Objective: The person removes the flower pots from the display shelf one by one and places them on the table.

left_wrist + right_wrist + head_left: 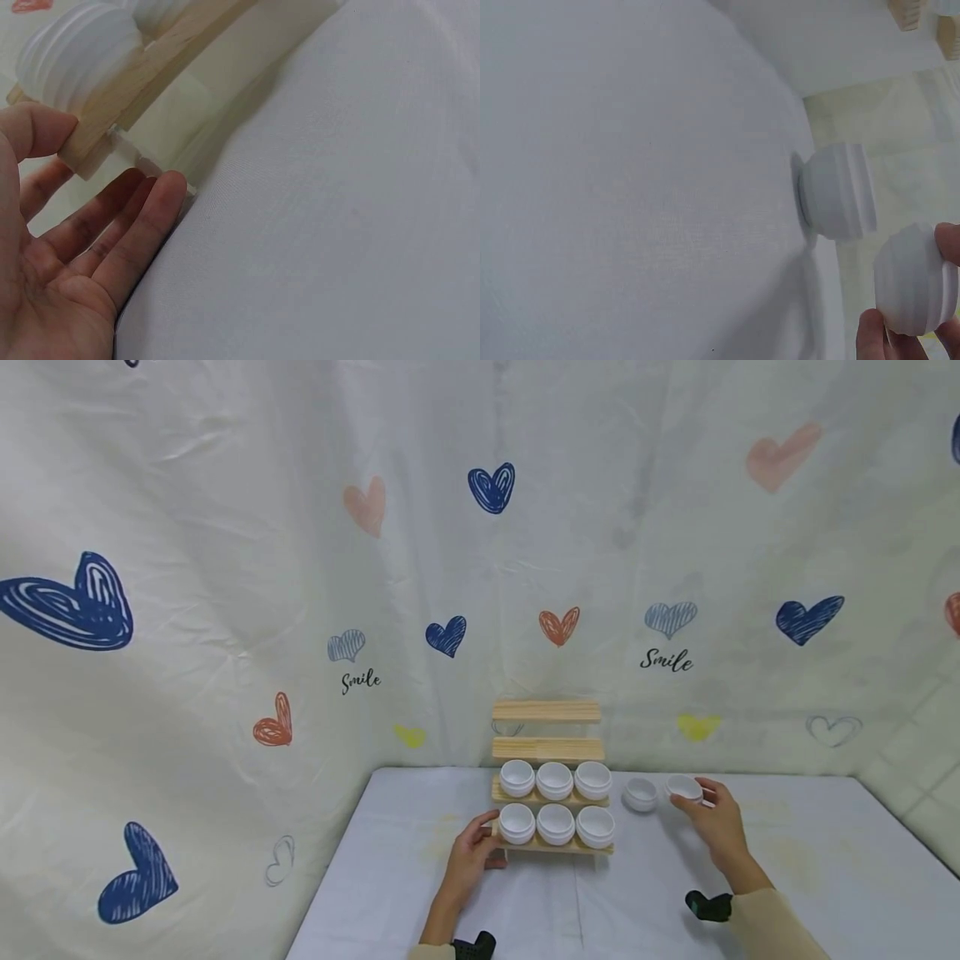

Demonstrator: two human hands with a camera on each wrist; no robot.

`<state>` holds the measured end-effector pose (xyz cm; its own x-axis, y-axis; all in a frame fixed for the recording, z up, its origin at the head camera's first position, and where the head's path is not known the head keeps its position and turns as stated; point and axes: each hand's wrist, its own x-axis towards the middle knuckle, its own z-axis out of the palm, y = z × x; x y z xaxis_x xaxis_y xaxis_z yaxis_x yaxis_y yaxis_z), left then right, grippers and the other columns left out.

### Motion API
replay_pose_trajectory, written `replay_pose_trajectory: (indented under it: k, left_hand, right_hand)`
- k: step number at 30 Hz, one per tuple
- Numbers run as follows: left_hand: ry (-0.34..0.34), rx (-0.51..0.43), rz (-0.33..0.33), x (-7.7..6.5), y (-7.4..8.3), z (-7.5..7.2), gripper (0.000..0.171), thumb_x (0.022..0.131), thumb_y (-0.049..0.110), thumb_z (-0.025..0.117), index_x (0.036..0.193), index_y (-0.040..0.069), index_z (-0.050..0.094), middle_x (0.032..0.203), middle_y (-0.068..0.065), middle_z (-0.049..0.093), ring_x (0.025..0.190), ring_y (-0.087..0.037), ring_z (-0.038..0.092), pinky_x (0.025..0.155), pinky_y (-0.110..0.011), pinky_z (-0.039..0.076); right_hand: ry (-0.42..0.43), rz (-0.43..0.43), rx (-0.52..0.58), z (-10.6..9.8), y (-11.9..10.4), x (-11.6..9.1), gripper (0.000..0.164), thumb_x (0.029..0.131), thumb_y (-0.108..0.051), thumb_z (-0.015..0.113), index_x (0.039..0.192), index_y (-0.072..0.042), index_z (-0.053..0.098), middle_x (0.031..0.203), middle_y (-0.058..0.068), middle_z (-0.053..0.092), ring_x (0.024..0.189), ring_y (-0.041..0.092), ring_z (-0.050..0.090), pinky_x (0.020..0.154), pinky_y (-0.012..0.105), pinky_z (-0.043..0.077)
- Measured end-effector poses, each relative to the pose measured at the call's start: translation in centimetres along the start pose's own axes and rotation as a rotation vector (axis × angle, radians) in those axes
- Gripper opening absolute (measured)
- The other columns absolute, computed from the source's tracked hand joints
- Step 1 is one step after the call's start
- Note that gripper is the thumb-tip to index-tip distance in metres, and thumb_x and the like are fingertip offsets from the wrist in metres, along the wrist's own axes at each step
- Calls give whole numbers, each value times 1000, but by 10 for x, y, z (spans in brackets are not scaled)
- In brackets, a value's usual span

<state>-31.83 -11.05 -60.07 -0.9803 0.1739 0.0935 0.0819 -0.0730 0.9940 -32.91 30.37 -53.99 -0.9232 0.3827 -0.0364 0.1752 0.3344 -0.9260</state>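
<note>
A tiered wooden rack [546, 747] stands on the table, with white bowls [555, 823] in rows of three on its two lower shelves. My left hand [468, 853] grips the left end of the lowest shelf [101, 139]. In the left wrist view the thumb [45, 129] presses the wood beside a bowl, and the other fingers extend below and behind it. To the rack's right, my right hand [718, 828] holds a white bowl [911, 281] between thumb and fingers, above the table. Another white bowl [640, 795] sits on the tabletop between that hand and the rack.
A white cloth covers the table [420, 893]. Right behind it hangs a pale curtain [600, 552] printed with hearts and lettering. The rack's two upper shelves, including the top board [546, 711], carry no bowls. Dark straps [708, 906] sit at the wrists.
</note>
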Motion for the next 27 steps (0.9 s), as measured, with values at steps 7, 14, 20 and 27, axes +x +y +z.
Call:
replay_pose_trajectory:
  k: [7, 14, 20, 27]
  left_hand:
    - [5, 2, -6, -1, 2, 2, 47, 99, 9, 62, 145, 10, 54, 110, -8, 67, 98, -15, 66, 78, -40, 66]
    - [6, -2, -7, -2, 3, 1, 47, 99, 11, 62, 145, 11, 54, 111, -8, 67, 99, -15, 66, 78, -41, 66]
    - [-2, -1, -12, -2, 2, 0, 47, 99, 10, 62, 145, 10, 54, 112, -10, 67, 98, -16, 67, 77, -40, 66]
    - [-7, -8, 6, -2, 1, 0, 47, 99, 12, 62, 145, 9, 54, 113, -11, 67, 96, -15, 68, 76, -39, 66]
  right_hand:
    - [3, 32, 0, -1, 7, 7, 82, 96, -32, 70, 156, 3, 27, 156, 35, 30, 136, 49, 38, 106, 56, 46]
    - [-12, 23, -22, -2, 18, 13, 81, 96, -32, 71, 155, 3, 28, 155, 34, 32, 134, 48, 41, 100, 49, 47]
    - [-44, 15, -38, -3, 27, 17, 84, 95, -38, 71, 155, 1, 29, 156, 33, 31, 135, 48, 40, 99, 50, 46]
    - [-70, 13, -39, -2, 29, 20, 87, 94, -40, 71, 157, 1, 27, 158, 34, 28, 139, 50, 36, 109, 59, 41]
